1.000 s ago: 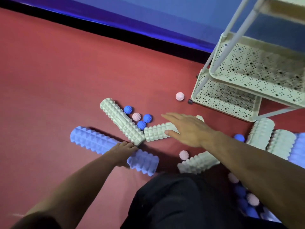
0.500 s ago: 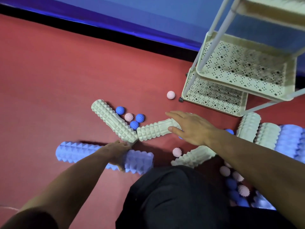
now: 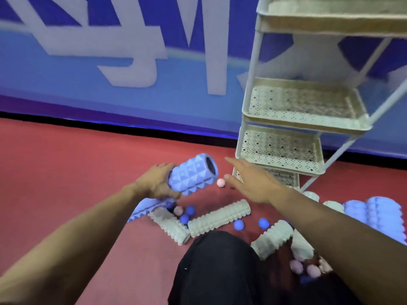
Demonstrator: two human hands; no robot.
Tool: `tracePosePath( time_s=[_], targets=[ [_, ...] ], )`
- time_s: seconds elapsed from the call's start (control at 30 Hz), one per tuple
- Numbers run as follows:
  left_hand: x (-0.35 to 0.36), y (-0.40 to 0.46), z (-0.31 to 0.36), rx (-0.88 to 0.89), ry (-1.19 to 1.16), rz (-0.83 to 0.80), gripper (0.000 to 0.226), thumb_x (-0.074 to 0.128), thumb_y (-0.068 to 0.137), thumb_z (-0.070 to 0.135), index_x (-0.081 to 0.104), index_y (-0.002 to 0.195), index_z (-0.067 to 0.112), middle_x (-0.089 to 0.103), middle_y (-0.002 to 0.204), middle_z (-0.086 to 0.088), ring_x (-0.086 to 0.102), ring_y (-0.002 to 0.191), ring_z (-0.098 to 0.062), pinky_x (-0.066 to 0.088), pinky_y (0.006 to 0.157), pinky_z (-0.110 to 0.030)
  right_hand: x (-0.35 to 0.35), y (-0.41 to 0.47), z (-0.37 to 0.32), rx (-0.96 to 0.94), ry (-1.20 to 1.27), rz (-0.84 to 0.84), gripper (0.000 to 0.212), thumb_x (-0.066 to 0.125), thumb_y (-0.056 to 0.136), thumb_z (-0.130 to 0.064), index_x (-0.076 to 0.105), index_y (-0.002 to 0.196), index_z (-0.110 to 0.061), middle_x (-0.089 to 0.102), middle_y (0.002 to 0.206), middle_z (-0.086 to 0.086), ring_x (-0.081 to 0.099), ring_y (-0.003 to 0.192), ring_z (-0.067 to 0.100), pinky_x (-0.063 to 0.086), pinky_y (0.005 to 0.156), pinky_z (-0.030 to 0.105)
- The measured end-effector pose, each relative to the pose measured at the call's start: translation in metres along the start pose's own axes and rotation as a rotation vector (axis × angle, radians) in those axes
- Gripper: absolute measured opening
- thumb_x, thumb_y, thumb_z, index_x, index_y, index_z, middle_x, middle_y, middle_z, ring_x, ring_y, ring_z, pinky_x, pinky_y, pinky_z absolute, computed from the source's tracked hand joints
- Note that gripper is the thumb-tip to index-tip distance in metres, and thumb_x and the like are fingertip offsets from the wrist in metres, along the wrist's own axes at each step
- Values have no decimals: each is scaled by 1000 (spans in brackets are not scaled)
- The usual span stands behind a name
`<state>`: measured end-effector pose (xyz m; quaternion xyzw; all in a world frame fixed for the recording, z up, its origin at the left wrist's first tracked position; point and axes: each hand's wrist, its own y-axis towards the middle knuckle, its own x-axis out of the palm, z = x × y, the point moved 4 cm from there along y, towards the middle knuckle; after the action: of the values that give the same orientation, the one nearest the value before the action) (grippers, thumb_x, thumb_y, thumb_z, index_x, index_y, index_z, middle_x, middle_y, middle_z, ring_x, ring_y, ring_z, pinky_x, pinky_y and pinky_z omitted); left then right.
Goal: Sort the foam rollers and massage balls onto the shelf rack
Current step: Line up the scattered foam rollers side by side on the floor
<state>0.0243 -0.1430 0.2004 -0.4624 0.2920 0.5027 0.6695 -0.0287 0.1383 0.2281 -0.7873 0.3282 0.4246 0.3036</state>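
A blue roller [image 3: 191, 175] is being gripped by the left hand [image 3: 156, 183] at frame centre; the right hand [image 3: 253, 181] is being held flat, fingers straight, near the rack [image 3: 308, 126].

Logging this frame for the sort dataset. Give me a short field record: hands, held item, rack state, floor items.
left hand: grips blue foam roller, lifted off the floor
right hand: open, holds nothing, stretched toward shelf rack
rack trays in view: no rollers or balls seen
floor: pale green rollers, more blue rollers, blue balls, pink balls
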Motion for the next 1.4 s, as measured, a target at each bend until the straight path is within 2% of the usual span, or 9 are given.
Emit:
tracePosePath(
  time_s=[0.17, 0.33, 0.5, 0.63, 0.9, 1.03, 1.17, 1.27, 1.4],
  targets=[
    [-79, -21, 112, 188, -385, 231, 51, 94, 61, 24, 60, 97, 33, 72, 97, 12, 66, 81, -1, 54, 73, -24, -77, -51, -3, 55, 9, 131, 71, 42, 98, -64, 22, 158, -32, 34, 160, -2, 42, 141, 25, 37, 113, 42],
    [-103, -42, 225, 399, -601, 244, 74, 95, 65, 26, 55, 127, 26, 72, 117, 11, 67, 110, -6, 53, 95, -33, -142, -114, -2, 50, 8, 235, 77, 46, 92, -70, 22, 155, -34, 36, 160, -4, 37, 145, 18, 36, 115, 42],
    [-106, -67, 323, 556, -743, 217, 71, 91, 72, 23, 55, 133, 19, 71, 121, 8, 67, 113, -7, 54, 93, -28, -185, -183, 8, 64, 112, 320, 70, 60, 87, -68, 31, 146, -42, 47, 151, -15, 49, 135, 14, 45, 105, 43],
    [-89, -80, 385, 599, -913, 179, 65, 88, 75, 14, 56, 132, 15, 72, 120, 2, 69, 110, -15, 59, 85, -33, -201, -243, 31, 101, 173, 383, 106, 73, 72, -73, 10, 153, -50, 41, 156, -15, 46, 140, 12, 44, 110, 44],
    [-23, -91, 486, 538, -1249, 78, 46, 81, 82, 25, 64, 124, 16, 73, 117, -6, 71, 100, -21, 57, 63, -34, -210, -342, 96, 207, 243, 470, 114, 81, 79, -50, -1, 158, -40, 37, 155, -13, 44, 137, 12, 37, 101, 24],
    [22, -86, 516, 471, -1323, -35, 45, 75, 86, 31, 64, 127, 17, 73, 120, -5, 71, 107, -24, 60, 78, -40, -204, -383, 129, 330, 250, 476, 102, 84, 73, -54, 22, 153, -37, 51, 131, -16, 54, 115, 8, 39, 92, 23],
    [59, -74, 545, 337, -1361, -141, 42, 71, 89, 41, 63, 126, 22, 75, 114, -4, 73, 99, -24, 59, 71, -38, -189, -403, 169, 399, 342, 594, 66, 86, 71, -54, 57, 123, -25, 67, 118, -8, 63, 97, 7, 49, 86, 21],
    [91, -54, 561, 287, -1326, -204, 50, 72, 86, 50, 64, 127, 23, 74, 117, -3, 71, 106, -27, 57, 90, -52, -171, -414, 203, 451, 450, 611, 60, 87, 73, -47, 55, 119, -27, 64, 113, -13, 59, 94, -7, 44, 76, 9],
    [139, -17, 569, 250, -1253, -292, 52, 70, 88, 53, 65, 127, 18, 73, 118, -6, 69, 111, -28, 53, 97, -57, -141, -414, 256, 559, 466, 526, 80, 85, 66, -60, 49, 129, -26, 61, 119, -14, 61, 105, 6, 48, 90, 27]
  ],
)
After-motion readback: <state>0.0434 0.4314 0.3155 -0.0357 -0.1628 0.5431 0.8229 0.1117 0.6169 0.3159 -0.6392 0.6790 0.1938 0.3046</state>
